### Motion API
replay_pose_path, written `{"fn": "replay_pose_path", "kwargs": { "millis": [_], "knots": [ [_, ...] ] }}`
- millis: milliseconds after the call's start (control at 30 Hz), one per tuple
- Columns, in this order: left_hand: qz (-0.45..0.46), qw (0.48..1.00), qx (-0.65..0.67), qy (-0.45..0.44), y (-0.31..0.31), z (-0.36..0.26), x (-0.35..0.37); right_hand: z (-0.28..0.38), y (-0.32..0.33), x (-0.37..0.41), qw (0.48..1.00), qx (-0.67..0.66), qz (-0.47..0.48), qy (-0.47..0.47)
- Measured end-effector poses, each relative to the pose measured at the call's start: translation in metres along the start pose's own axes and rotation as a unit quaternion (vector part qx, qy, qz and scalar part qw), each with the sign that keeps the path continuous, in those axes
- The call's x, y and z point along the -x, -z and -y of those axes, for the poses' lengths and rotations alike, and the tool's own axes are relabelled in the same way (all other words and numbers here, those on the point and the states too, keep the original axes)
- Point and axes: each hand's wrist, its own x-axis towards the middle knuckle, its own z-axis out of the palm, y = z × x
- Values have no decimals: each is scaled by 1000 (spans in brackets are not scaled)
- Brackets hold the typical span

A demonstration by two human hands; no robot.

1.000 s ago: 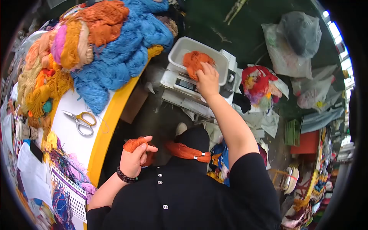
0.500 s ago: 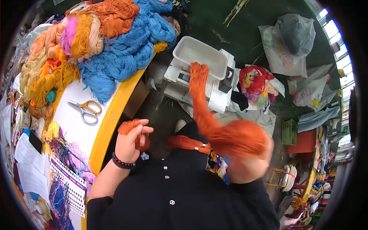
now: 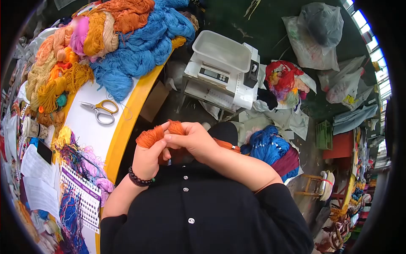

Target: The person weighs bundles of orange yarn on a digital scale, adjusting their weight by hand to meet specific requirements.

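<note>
Both hands are together in front of my black shirt. My left hand (image 3: 146, 161) is closed round a bundle of orange thread (image 3: 149, 137), whose looped end sticks up above the fingers. Against it, my right hand (image 3: 193, 142) pinches another tuft of orange thread. The fingertips of the two hands meet, and most of the thread below them is hidden. To the right, behind my right forearm, part of an orange skein (image 3: 226, 144) with a white tie shows near my lap.
On the yellow-edged table (image 3: 124, 127) at left are scissors (image 3: 103, 112), heaped blue yarn (image 3: 139, 55) and a colour card (image 3: 80, 192). Ahead stands a scale (image 3: 213, 74) with a white tray (image 3: 222, 48). Blue skeins (image 3: 266, 144) lie at right beside a stool (image 3: 311, 184).
My right hand, which was out at the right with a long, blurred orange skein, has come in to meet my left hand. The blue skeins at right have come into view.
</note>
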Motion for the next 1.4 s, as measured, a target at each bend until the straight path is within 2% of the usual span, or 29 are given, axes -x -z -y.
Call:
{"fn": "replay_pose_path", "kwargs": {
  "millis": [167, 233, 300, 467, 533, 600, 633, 667, 700, 733, 767, 800, 833, 867, 900, 933, 967, 1000, 1033, 1067, 1133, 1167, 1200, 1267, 1300, 1367, 1400],
  "knots": [
    [18, 1000, -14, 7, -3, -1, 6, -11, 6, 0, 999, 41, 8, -1],
    [20, 1000, -8, 12, -4, -4, 8, -8, 1, 4, 1000, -7, 21, 20],
    [31, 997, 58, 38, -4, -6, 9, -4, -2, 7, 999, -14, 21, 25],
    [-3, 1000, 30, 3, -8, 3, 5, -8, 4, 9, 999, 1, 17, 49],
    [-5, 999, 15, -38, -7, 6, 0, -6, 7, 11, 998, -7, -11, 59],
    [-81, 995, 1, -58, -12, 3, 1, -10, 25, 6, 992, -81, -84, 35],
    [-15, 994, 70, -88, 4, 5, -3, -1, 29, 7, 985, -135, -88, 62],
    [-35, 977, 210, -20, 17, 7, -4, 13, 37, 12, 982, -170, -74, 46],
    [12, 951, 308, 12, 32, 2, -2, 22, 49, 17, 982, -182, -16, 39],
    [172, 894, 409, 70, 55, 2, -9, 26, 59, 17, 990, -139, 18, 27],
    [241, 874, 415, 78, 55, -1, -12, 31, 62, 21, 999, -32, -11, -31],
    [279, 861, 415, 88, 46, -5, -17, 46, 54, 28, 982, 179, 14, -52],
    [234, 894, 366, 107, 45, 1, -19, 48, 46, 33, 912, 402, 38, 65],
    [187, 922, 315, 125, 46, 7, -21, 48, 43, 35, 822, 547, 78, 139],
    [155, 958, 194, 144, 28, 4, -27, 50, 36, 39, 779, 605, 100, 132],
    [155, 971, 81, 160, -1, -6, -32, 48, 29, 42, 755, 642, 86, 104],
    [238, 955, 23, 177, -7, -5, -39, 50, 28, 45, 729, 672, 81, 106],
    [184, 960, -37, 210, -24, -6, -37, 51, 29, 47, 701, 701, 76, 108],
    [188, 954, -54, 228, -22, 1, -38, 53, 33, 50, 691, 702, 61, 158],
    [180, 950, -61, 249, -28, 0, -40, 57, 36, 53, 692, 702, 62, 158],
    [172, 945, -44, 274, -37, -10, -42, 68, 40, 59, 678, 701, 35, 219],
    [167, 939, -28, 300, -40, -14, -45, 64, 45, 62, 626, 742, 18, 239],
    [181, 945, -15, 273, -40, -13, -46, 60, 51, 61, 627, 741, 14, 239],
    [197, 961, -84, 176, -49, -9, -48, 55, 62, 61, 620, 752, 1, 223],
    [171, 965, -74, 182, -54, -7, -47, 59, 62, 59, 677, 716, 4, 172],
    [123, 981, -108, 101, -58, 9, -49, 50, 82, 49, 817, 556, 22, 151],
    [120, 980, -97, 129, -56, 12, -54, 49, 92, 45, 883, 454, 32, 116]
  ]
}}
